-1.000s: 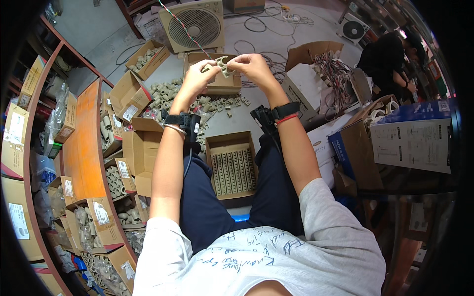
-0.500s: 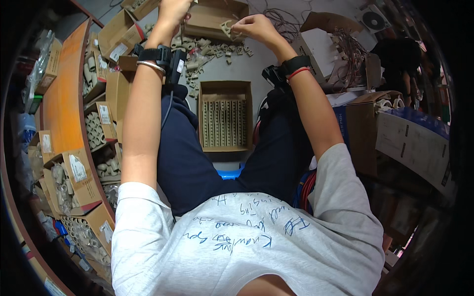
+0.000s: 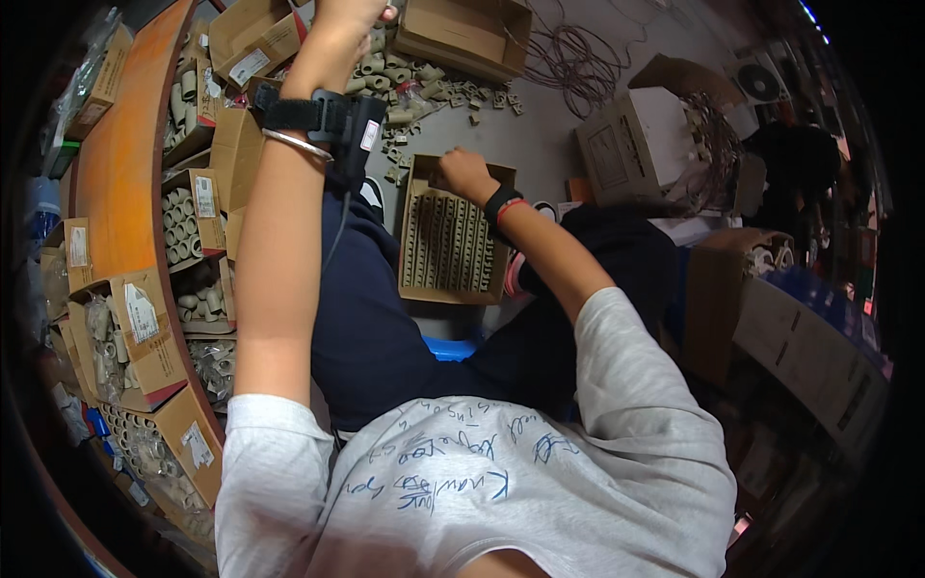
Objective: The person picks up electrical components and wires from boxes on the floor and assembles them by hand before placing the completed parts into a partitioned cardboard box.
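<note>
My right hand (image 3: 464,173) is closed over the far part of an open cardboard box (image 3: 501,241) between my legs; whatever its fingers hold is hidden. Tight rows of small beige plastic fittings (image 3: 446,241) fill the box. At the top edge, my left hand (image 3: 349,31) is partly cut off, its visible fingers curled. I cannot make out what it holds. Just below and beside it, a loose heap of beige pipe fittings (image 3: 395,72) lies on the grey floor.
Beyond the heap stands an open carton (image 3: 462,43). Boxes of pipe pieces (image 3: 183,226) line the left, next to an orange board (image 3: 125,183). Coiled cable (image 3: 578,67) and a white box (image 3: 626,144) are at the right. A blue-and-white carton (image 3: 809,337) stands nearer.
My right hand has come down and nearer, from beside the far carton to the box of rowed fittings. My left hand stays near the top edge. The whole view has shifted slightly.
</note>
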Demonstrator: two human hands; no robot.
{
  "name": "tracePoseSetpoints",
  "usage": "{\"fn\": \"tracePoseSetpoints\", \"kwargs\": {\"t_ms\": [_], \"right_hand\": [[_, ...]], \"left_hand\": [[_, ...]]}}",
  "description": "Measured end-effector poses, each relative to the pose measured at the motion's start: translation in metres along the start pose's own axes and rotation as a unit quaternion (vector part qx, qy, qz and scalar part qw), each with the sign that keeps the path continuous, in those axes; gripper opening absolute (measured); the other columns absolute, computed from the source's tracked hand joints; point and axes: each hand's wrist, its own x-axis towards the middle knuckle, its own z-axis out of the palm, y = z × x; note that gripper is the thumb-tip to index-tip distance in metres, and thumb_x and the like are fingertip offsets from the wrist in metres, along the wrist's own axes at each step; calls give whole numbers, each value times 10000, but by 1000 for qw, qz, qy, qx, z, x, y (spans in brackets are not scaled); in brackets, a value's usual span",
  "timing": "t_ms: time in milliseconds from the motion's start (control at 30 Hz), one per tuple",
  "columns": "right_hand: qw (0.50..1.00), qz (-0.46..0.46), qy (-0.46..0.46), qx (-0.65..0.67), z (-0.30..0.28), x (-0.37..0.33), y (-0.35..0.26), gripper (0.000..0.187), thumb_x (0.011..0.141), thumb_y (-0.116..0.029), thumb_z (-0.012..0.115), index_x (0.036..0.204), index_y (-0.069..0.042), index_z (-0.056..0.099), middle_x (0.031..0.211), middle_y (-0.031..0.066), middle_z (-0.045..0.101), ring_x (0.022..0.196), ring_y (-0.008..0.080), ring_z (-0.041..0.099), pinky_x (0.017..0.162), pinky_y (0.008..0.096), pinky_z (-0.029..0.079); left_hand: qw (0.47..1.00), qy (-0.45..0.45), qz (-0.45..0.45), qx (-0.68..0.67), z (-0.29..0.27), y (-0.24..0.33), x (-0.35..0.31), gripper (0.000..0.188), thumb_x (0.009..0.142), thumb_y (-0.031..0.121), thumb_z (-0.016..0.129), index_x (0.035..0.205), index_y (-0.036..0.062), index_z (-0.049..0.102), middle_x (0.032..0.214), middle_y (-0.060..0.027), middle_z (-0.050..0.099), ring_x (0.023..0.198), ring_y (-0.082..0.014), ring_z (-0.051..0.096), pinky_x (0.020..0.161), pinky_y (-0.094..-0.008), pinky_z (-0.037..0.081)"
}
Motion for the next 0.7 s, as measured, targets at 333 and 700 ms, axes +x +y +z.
{"fn": "tracePoseSetpoints", "kwargs": {"t_ms": [333,700], "right_hand": [[997,14,68,29,92,14,-6,162,734,-210,641,809,-67,632,872,68,604,895,237,594,671,360,518],[993,38,77,85,130,32,-13,107,740,-154,587,806,-72,607,862,87,623,852,251,620,665,371,531]], "left_hand": [[996,0,-58,-62,14,34,-13,186,891,198,598,1005,58,640,687,22,547,467,-40,430,383,-177,320],[995,14,-67,-68,22,30,-5,204,910,198,549,1038,59,626,741,5,537,528,-44,438,402,-177,333]]}}
